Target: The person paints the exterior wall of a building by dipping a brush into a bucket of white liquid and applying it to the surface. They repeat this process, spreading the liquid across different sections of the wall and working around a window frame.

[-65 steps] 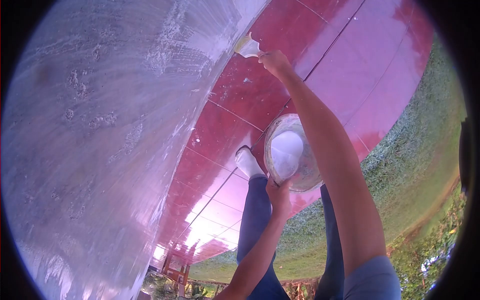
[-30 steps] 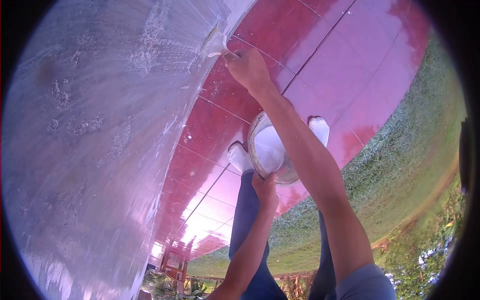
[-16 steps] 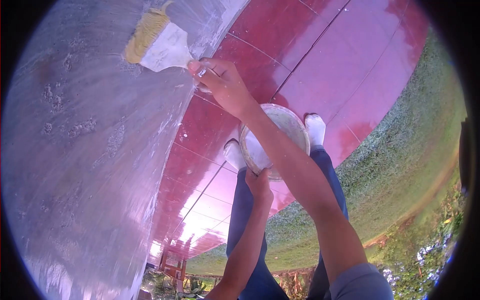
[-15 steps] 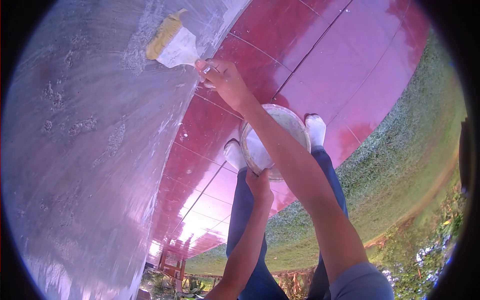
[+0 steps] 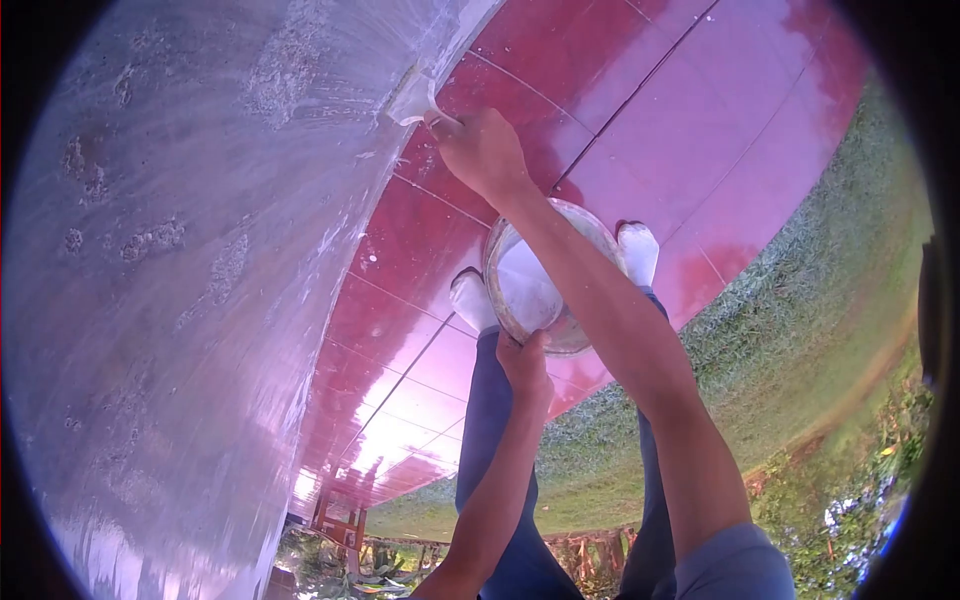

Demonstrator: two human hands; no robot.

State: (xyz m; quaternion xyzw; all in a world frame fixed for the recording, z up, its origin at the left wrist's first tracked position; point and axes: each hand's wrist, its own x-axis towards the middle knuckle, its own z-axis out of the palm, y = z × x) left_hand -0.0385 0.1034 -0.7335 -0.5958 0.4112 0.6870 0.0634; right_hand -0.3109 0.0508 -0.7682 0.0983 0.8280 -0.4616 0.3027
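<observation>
My right hand is closed round the handle of a wide white brush, whose head lies against the grey, streaked wall near its lower edge. Low in front of me, my left hand grips the near rim of a round bucket with whitish liquid inside. My right forearm passes over the bucket and hides part of it. The bristles are hard to make out against the wall.
Glossy red floor tiles run beside the wall. My feet in white socks stand either side of the bucket. Grass borders the tiles on the right. A wooden object stands at the bottom left.
The brush has moved right and turned, from higher on the wall to near its lower edge. My right hand has moved right with it. My left hand still holds the bucket.
</observation>
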